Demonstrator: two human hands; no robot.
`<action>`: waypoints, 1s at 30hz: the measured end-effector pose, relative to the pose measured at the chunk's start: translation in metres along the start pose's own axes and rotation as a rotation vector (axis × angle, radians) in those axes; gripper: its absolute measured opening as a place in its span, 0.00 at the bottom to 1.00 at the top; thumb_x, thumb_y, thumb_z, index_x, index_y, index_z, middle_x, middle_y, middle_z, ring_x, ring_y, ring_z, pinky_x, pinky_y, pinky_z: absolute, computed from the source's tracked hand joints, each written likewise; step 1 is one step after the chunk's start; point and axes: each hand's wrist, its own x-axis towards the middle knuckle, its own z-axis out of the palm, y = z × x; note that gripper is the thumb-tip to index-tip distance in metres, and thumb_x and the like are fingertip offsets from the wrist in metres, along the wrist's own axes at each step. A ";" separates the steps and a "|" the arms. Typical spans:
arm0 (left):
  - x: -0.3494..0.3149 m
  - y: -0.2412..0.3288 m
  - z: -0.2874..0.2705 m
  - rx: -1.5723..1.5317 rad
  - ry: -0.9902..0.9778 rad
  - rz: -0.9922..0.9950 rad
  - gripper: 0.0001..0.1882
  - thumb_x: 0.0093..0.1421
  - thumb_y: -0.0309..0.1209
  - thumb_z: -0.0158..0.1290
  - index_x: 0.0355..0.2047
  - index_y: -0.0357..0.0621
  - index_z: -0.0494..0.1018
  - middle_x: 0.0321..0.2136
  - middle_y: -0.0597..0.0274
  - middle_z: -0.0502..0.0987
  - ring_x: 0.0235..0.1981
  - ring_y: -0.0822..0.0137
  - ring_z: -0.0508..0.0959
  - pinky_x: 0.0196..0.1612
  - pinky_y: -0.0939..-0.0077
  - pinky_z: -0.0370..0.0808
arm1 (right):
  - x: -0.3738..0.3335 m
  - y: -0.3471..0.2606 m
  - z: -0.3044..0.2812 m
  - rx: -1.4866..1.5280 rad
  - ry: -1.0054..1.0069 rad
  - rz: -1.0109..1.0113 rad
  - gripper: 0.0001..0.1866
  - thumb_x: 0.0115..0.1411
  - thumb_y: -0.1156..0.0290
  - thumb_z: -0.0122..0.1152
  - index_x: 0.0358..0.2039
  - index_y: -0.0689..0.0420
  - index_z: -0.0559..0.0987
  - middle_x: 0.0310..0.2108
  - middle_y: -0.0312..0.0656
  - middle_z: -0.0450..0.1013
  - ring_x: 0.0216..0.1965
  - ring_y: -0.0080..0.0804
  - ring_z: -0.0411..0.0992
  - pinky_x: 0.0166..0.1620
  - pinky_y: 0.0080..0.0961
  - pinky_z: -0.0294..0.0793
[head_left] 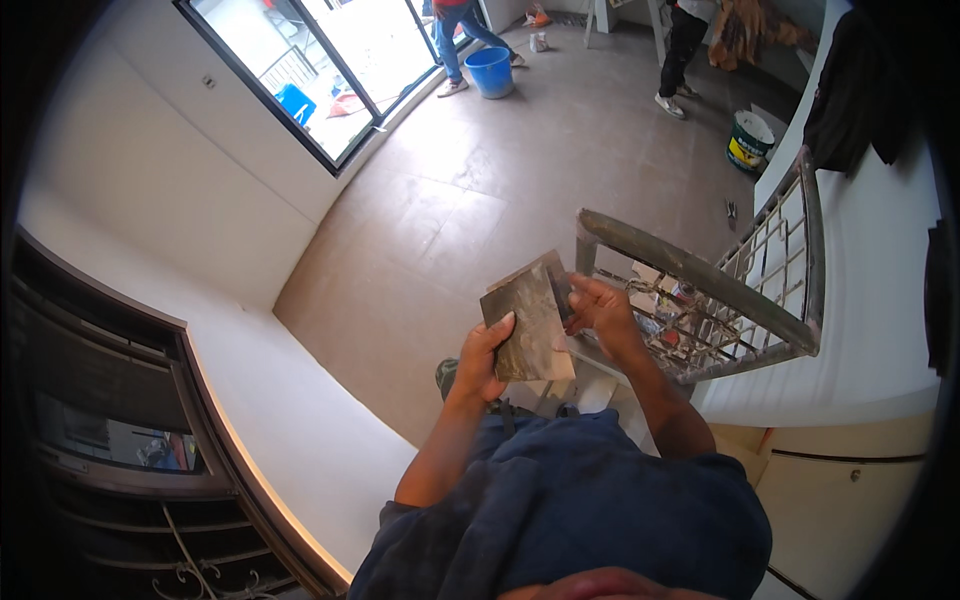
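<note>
My left hand (485,357) grips a flat rectangular plate (530,325) at its left edge, thumb on top. Grey-brown smears cover the plate, which is tilted in front of my chest. At the plate's right side my right hand (602,312) has its fingers bent and pinched. Between them and the plate shows a dark flat piece (562,291); its kind is hard to make out, and my fingers hide part of it. Just right of my right hand stands a worn metal frame (700,270) with a stained wire grid.
Ahead, a person in jeans (455,30) is by a blue bucket (490,73) near glass doors (340,60). Another person in dark trousers (680,50) stands farther right, near a dark green pail (748,142). A white wall and a dark-framed window (110,400) lie on my left.
</note>
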 end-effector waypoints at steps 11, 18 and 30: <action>0.040 0.033 -0.026 0.023 -0.031 -0.124 0.15 0.64 0.30 0.51 0.46 0.31 0.70 0.38 0.51 0.79 0.35 0.62 0.82 0.38 0.70 0.82 | -0.008 -0.021 0.016 -0.695 -0.279 -0.498 0.36 0.43 0.89 0.45 0.54 0.52 0.78 0.66 0.48 0.56 0.69 0.44 0.50 0.69 0.43 0.48; 0.070 0.023 -0.068 -0.286 0.327 -0.207 0.08 0.64 0.26 0.49 0.42 0.35 0.71 0.36 0.52 0.79 0.33 0.59 0.82 0.37 0.68 0.84 | 0.000 0.045 -0.006 0.199 -0.026 -0.298 0.33 0.45 0.88 0.44 0.54 0.56 0.76 0.60 0.45 0.63 0.57 0.36 0.66 0.58 0.32 0.65; 0.042 0.040 -0.111 -0.316 0.482 -0.162 0.12 0.64 0.26 0.47 0.45 0.31 0.70 0.36 0.48 0.79 0.30 0.57 0.81 0.27 0.72 0.82 | 0.114 0.115 -0.010 0.467 0.359 -0.381 0.52 0.50 0.84 0.49 0.72 0.43 0.39 0.48 0.43 0.66 0.37 0.28 0.73 0.40 0.26 0.74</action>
